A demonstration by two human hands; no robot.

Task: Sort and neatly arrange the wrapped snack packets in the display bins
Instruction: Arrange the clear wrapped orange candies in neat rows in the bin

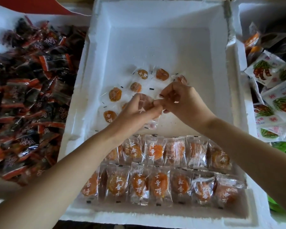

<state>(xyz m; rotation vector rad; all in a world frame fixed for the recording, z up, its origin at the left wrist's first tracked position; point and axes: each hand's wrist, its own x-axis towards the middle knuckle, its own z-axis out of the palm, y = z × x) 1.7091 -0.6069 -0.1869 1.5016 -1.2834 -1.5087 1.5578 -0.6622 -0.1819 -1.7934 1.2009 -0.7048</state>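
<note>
Head view: white foam bin [89, 66] in the middle, both arms reaching in from the near edge; left grip [135, 113] and right grip [183, 103] meet above the bin's middle, fingertips touching; fingers of both curled, pinching one clear packet [144, 103] between them; the packet is up off the bin floor, crumpled, its contents hard to make out; more clear wrapper shows under the left palm, can't tell whether it is held or lying there.

Loose packets [115, 94], clear wrap with orange dried fruit, lie scattered flat on the bin floor beyond and left of the grips, mostly apart from each other, facing different ways.

Near end of the bin holds two neat lines of the same orange packets: back row [172, 151] and front row [155, 184]; packets stand side by side, touching, slightly overlapped, white lettering on the fronts, some upside down; left forearm covers the left end of the back row; front row sits just beside the near wall.

Left bin [0, 30] is heaped with dark packets [31, 96], black and red, jumbled; right bin [261, 17] holds white packets [277, 100] with green and red print, also jumbled; a few orange ones at its far end.
</note>
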